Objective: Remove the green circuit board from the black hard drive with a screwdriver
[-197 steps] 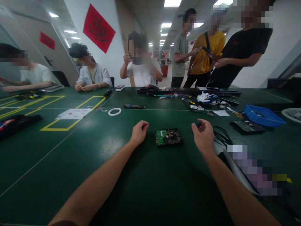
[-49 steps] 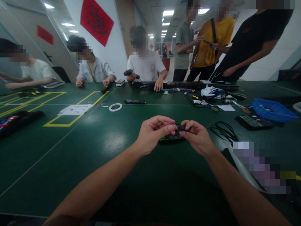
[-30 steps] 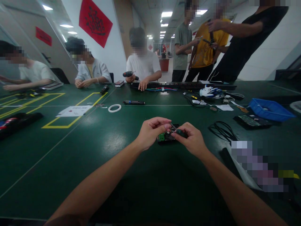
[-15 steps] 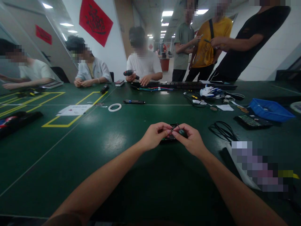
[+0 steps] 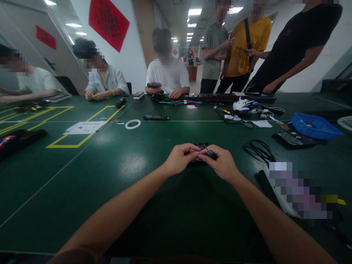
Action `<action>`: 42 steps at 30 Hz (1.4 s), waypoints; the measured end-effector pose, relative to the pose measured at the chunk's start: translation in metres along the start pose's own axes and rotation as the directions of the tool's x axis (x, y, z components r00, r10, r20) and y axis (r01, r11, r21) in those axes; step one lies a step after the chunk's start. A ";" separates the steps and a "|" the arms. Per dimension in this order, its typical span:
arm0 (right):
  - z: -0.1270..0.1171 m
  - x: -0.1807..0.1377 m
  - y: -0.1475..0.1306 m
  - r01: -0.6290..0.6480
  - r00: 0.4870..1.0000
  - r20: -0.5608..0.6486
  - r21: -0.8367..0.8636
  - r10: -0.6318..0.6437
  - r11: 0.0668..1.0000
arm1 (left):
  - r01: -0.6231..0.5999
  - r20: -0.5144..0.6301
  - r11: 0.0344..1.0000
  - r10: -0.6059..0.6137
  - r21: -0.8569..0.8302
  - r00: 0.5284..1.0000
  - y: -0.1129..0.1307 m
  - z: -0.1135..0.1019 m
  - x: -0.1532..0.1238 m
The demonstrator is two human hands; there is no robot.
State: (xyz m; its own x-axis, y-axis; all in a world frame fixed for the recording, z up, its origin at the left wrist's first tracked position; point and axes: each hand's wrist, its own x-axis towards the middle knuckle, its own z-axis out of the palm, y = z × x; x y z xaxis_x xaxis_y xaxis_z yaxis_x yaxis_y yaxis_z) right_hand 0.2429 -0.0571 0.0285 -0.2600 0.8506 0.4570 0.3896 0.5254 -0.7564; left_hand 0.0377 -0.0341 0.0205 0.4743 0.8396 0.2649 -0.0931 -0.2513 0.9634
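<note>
Both of my hands meet over a small dark open device point(image 5: 204, 145) lying on the green table. My left hand point(image 5: 178, 158) is closed in a pinch at its left side; whatever sits between the fingertips is too small to make out. My right hand point(image 5: 224, 163) is closed around a small screwdriver with a dark green handle point(image 5: 211, 154). Its thin shaft points up and left, away from the table. The thumbs and fingertips of the two hands touch or nearly touch. Most of the device is hidden beneath them.
A coiled black cable point(image 5: 258, 151), an opened circuit-board unit point(image 5: 294, 140) and a blue tray point(image 5: 316, 126) lie to the right. Ahead are a white tape ring point(image 5: 133, 124) and a dark pen-shaped tool point(image 5: 155, 117). Across the table a person holds a power drill point(image 5: 154, 85).
The screwdriver handle has tilted slightly within my right fingers, and my fingertips have drawn closer together. Across the table, the drill is lower. A standing person at right has dropped one arm.
</note>
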 end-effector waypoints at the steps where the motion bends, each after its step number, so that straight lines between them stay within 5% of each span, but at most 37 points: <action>1: -0.001 0.000 0.000 0.004 1.000 -0.004 -0.013 -0.004 1.000 | -0.002 -0.005 1.000 0.002 -0.005 1.000 0.001 0.001 0.000; 11: -0.001 0.001 0.006 -0.018 1.000 -0.016 -0.192 0.015 0.981 | 0.060 0.049 0.991 -0.054 -0.123 0.997 0.002 0.012 -0.002; 15: -0.004 0.003 0.014 -0.078 0.997 -0.020 -0.268 0.075 0.960 | -0.032 -0.056 0.979 0.044 0.201 0.997 -0.003 0.005 -0.004; 18: -0.008 0.007 0.024 -0.139 0.990 -0.049 -0.364 0.130 0.921 | -0.087 -0.156 0.738 0.253 0.670 0.955 -0.012 -0.006 -0.006; 21: -0.009 0.014 0.030 -0.131 0.989 -0.001 -0.462 0.147 0.877 | -0.095 -0.085 0.483 0.336 0.870 0.938 -0.023 -0.014 -0.007; 28: 0.003 0.045 0.028 -0.022 0.977 0.142 -0.680 0.162 0.733 | -0.093 0.005 0.325 0.261 0.941 0.965 -0.027 -0.010 -0.014; 35: 0.022 0.073 0.035 0.072 0.943 0.259 -0.774 0.210 0.629 | -0.117 0.065 0.278 0.189 0.953 0.980 -0.026 -0.009 -0.016; 42: 0.031 0.069 0.035 0.082 0.940 0.254 -0.815 0.226 0.574 | -0.115 0.071 0.275 0.168 0.955 0.983 -0.027 -0.009 -0.014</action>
State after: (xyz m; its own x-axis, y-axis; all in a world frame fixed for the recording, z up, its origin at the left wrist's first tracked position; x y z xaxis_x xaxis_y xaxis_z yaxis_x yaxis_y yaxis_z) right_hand 0.2112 0.0197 0.0186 -0.3805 0.9142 0.1398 0.9223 0.3862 -0.0153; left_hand 0.0258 -0.0342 -0.0092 0.5124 0.7493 0.4194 0.7553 -0.6257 0.1951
